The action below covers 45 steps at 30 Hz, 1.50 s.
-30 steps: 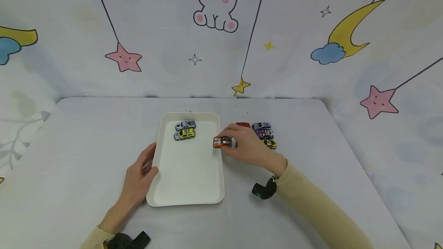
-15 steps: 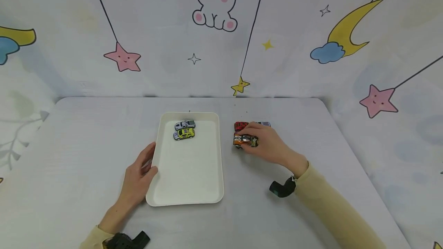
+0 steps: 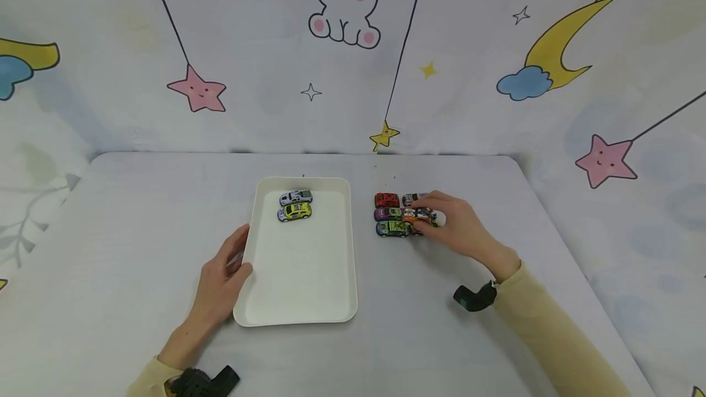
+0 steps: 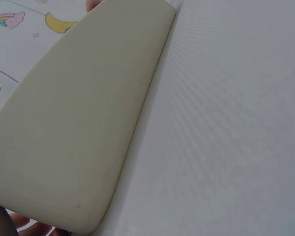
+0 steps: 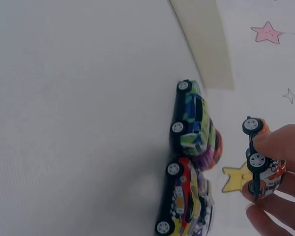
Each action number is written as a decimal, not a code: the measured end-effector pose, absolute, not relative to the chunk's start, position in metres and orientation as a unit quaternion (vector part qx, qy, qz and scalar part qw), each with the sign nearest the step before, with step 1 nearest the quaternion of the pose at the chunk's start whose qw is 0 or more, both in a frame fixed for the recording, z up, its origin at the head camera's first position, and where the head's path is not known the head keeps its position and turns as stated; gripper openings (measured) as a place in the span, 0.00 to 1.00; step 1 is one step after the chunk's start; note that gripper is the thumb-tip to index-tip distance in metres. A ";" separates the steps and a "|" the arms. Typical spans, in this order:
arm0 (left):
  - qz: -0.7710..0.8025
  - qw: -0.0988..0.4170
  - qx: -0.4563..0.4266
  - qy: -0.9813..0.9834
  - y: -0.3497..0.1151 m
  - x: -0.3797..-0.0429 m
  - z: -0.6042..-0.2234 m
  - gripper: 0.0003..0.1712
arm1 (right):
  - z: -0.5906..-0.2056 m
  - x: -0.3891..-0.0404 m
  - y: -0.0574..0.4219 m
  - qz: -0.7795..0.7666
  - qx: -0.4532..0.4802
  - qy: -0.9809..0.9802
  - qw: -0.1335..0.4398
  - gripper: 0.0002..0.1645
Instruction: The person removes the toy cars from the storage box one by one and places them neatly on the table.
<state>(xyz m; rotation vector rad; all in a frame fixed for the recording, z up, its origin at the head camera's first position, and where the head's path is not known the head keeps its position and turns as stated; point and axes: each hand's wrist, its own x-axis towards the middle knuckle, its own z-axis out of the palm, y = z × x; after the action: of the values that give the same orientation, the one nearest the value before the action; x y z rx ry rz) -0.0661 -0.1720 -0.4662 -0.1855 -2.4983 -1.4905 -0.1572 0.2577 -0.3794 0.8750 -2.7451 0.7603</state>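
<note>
My right hand (image 3: 466, 225) pinches a small orange and white toy car (image 5: 268, 172) between thumb and fingers, lifted over a cluster of toy cars right of the tray. In that cluster are a red car (image 3: 387, 200), a purple car (image 3: 388, 214), a green and blue car (image 5: 191, 118) and a pale car (image 3: 412, 199). A red and yellow car (image 5: 183, 201) shows in the right wrist view; the held car and hand partly cover it in the head view. My left hand (image 3: 217, 290) holds the left side of the white tray (image 3: 300, 274), thumb at its rim.
Inside the tray, near its far end, a silver car (image 3: 296, 198) and a yellow car (image 3: 295, 212) lie side by side. White cloth covers the table (image 3: 138, 219). A printed backdrop (image 3: 265, 48) rises behind its far edge.
My right hand has carried the orange and white car rightward from the tray's right rim, past the nearer column of cars, to above the cluster's right part. Left hand and tray stay put.
</note>
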 end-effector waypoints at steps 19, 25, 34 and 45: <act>-0.504 0.111 -0.060 -0.855 -0.172 -0.067 -0.466 0.38 | -0.377 -0.180 0.307 0.224 0.237 -0.940 0.097 0.19; -0.507 0.111 -0.066 -0.852 -0.172 -0.066 -0.466 0.38 | -0.377 -0.188 0.315 0.223 0.205 -0.950 0.080 0.19; -0.511 0.110 -0.065 -0.850 -0.171 -0.066 -0.466 0.38 | -0.387 -0.199 0.323 0.221 0.189 -0.955 0.054 0.21; -0.512 0.113 -0.065 -0.849 -0.172 -0.066 -0.466 0.39 | -0.406 -0.210 0.330 0.229 0.178 -0.957 0.030 0.22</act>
<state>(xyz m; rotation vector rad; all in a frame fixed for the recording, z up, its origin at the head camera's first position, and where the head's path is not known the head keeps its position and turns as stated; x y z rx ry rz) -0.0657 -0.1715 -0.4665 -0.1903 -2.4921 -1.5022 -0.2096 0.3297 -0.4064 0.5486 -2.9482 0.7059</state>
